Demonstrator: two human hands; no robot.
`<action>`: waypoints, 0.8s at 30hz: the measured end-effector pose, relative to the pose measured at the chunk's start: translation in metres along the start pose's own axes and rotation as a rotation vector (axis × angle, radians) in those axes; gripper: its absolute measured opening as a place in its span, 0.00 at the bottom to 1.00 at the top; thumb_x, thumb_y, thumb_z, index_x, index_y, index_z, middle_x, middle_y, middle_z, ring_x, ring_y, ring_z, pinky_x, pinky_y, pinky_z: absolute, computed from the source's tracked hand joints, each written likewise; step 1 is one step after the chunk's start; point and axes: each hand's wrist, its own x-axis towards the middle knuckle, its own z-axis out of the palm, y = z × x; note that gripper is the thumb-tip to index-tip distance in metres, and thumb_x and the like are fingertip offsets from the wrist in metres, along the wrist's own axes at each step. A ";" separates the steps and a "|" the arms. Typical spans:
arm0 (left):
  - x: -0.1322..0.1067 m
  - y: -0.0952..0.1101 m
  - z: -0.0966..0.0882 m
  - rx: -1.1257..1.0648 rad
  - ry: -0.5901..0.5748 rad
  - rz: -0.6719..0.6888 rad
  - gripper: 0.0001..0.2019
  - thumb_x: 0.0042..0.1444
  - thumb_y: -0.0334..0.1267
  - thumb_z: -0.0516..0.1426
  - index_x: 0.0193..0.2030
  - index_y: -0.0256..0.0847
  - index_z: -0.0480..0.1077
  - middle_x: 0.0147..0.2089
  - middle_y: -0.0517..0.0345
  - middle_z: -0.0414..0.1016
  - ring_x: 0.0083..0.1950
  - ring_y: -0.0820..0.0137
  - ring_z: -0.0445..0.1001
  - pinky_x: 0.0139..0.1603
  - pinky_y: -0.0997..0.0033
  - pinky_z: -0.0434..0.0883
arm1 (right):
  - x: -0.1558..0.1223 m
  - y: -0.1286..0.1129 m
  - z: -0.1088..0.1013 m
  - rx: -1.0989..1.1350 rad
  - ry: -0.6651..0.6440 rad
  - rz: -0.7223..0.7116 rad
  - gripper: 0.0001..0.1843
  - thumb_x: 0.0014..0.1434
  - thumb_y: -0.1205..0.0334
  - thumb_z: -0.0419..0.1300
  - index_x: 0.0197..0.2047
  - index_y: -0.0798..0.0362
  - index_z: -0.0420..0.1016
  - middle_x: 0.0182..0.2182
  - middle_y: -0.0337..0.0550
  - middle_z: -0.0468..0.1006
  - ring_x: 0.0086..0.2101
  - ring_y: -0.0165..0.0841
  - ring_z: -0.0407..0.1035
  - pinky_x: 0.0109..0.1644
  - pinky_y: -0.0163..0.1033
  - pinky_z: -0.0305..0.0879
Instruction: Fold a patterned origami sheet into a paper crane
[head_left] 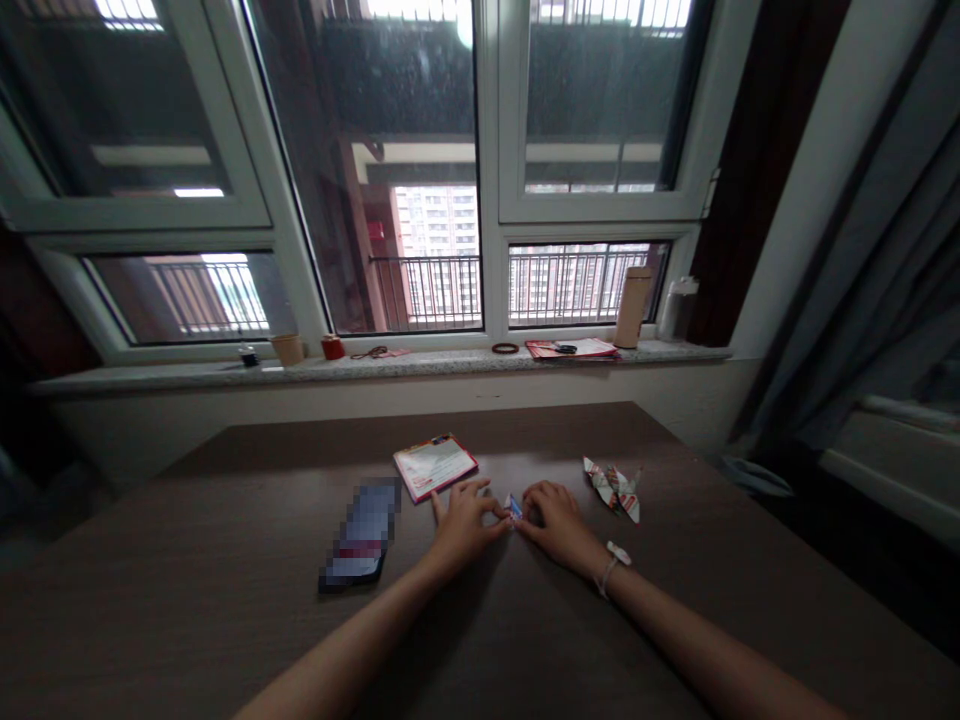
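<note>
Between my two hands is a small folded piece of printed paper [514, 507], white with blue and red. My left hand [469, 520] pinches its left side with thumb and forefinger. From the other side, my right hand [553, 520] grips it the same way, with a pale band around that wrist. Much of the paper hides behind my fingertips. A stack of printed paper sheets [435, 466] lies just beyond my left hand. To the right of my right hand rest folded paper pieces [613, 489] with red and white print.
A phone [361, 535] with a blurred screen lies left of my left hand on the brown table [187, 560]. The windowsill [442, 362] holds a paper cup [288, 349], a red spool [332, 347], scissors [370, 352], printed sheets [574, 349] and a tan bottle [634, 307].
</note>
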 end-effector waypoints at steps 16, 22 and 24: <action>0.001 0.004 -0.005 0.080 -0.050 0.047 0.07 0.56 0.47 0.61 0.41 0.54 0.76 0.64 0.58 0.65 0.68 0.53 0.53 0.63 0.27 0.34 | 0.005 0.006 0.000 0.039 -0.056 0.006 0.08 0.57 0.55 0.62 0.40 0.44 0.76 0.47 0.40 0.72 0.51 0.38 0.61 0.57 0.43 0.53; 0.003 0.005 -0.010 0.083 -0.097 0.016 0.08 0.55 0.46 0.61 0.42 0.56 0.76 0.66 0.58 0.62 0.69 0.54 0.51 0.64 0.30 0.39 | 0.007 0.007 -0.002 0.035 -0.114 0.021 0.10 0.57 0.58 0.62 0.43 0.42 0.76 0.49 0.39 0.71 0.52 0.39 0.60 0.59 0.45 0.51; 0.004 0.004 -0.011 0.094 -0.115 0.013 0.09 0.55 0.47 0.61 0.43 0.57 0.76 0.67 0.58 0.60 0.70 0.54 0.50 0.65 0.32 0.39 | 0.007 0.008 -0.002 0.042 -0.126 0.017 0.11 0.57 0.59 0.61 0.44 0.42 0.75 0.49 0.39 0.71 0.52 0.39 0.60 0.59 0.45 0.51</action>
